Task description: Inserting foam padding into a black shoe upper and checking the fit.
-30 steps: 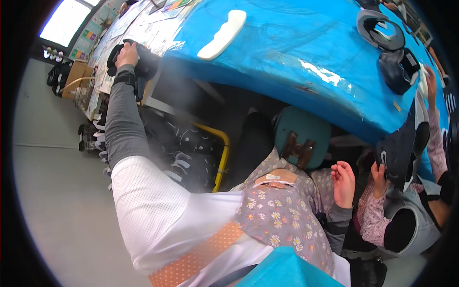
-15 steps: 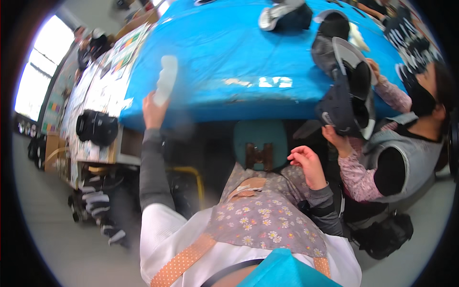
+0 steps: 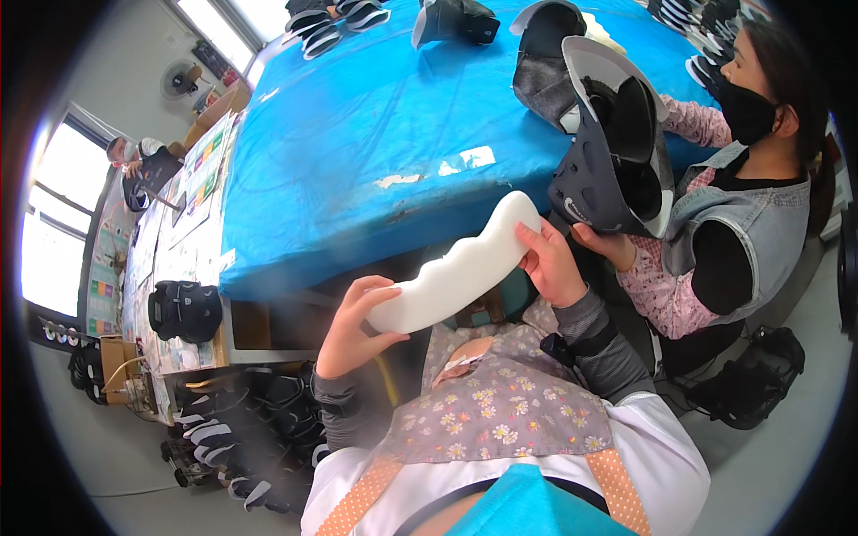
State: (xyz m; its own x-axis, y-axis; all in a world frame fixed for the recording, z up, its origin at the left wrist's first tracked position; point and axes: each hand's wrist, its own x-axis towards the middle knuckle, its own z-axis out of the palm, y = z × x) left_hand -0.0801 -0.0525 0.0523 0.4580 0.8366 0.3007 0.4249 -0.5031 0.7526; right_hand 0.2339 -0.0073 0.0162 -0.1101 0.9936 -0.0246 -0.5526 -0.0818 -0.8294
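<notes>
Near your left, beside the paper-covered side bench point(image 3: 227, 330), a cardboard box point(image 3: 114, 357) stands with contents too small to tell; dark pieces with pale edges point(image 3: 255, 429) are packed below that bench. A tan pocket-like patch point(image 3: 469, 353) on your flowered apron point(image 3: 500, 411) shows a pale strip at its edge; whether it holds anything, you cannot tell. To your right, a co-worker point(image 3: 760, 255) holds a dark shell point(image 3: 576, 183), black padding point(image 3: 630, 129) inside its open hollow. Your left grip point(image 3: 347, 323) is clamped on the lower end of the white wavy-edged piece point(image 3: 460, 277), thumb beneath and fingers over the top. Your right grip point(image 3: 554, 268) is clamped on its higher end, thumb on the near face. Those 2 grips hold the 1 piece tilted above your lap, before the near edge of the blue-covered bench point(image 3: 357, 179).
</notes>
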